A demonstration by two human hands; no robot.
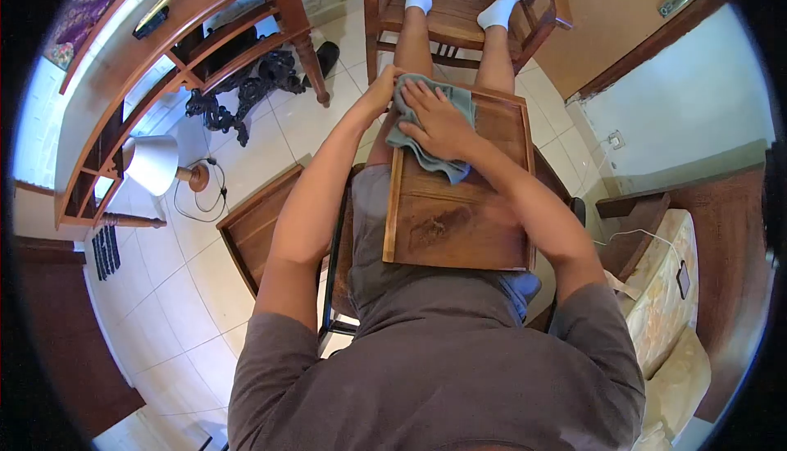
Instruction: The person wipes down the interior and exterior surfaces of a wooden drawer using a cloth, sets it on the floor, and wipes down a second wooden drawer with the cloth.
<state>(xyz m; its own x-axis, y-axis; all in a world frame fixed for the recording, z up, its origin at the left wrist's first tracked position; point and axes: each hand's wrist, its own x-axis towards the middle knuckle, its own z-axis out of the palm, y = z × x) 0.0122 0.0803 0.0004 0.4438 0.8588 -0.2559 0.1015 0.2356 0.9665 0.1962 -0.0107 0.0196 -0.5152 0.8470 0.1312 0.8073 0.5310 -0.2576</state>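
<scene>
A wooden drawer (459, 213) lies across my lap, its inside facing up and a dark worn patch near the front edge. My left hand (382, 95) is closed around its far left corner. Over that same corner a grey-green cloth (455, 170) is bunched, with one end trailing towards me. My right hand (443, 126) rests palm down on the cloth with its fingers spread, pressing it against the drawer. The underside of the drawer and part of my left fingers are hidden.
My feet, in white socks, rest on a wooden chair (449, 10). Another drawer (266, 221) sits on the tiled floor at left, near a tipped lamp (154, 164) with a loose cord. A wooden desk (238, 33) stands beyond. At right are a cushion (662, 295) and a phone (683, 279).
</scene>
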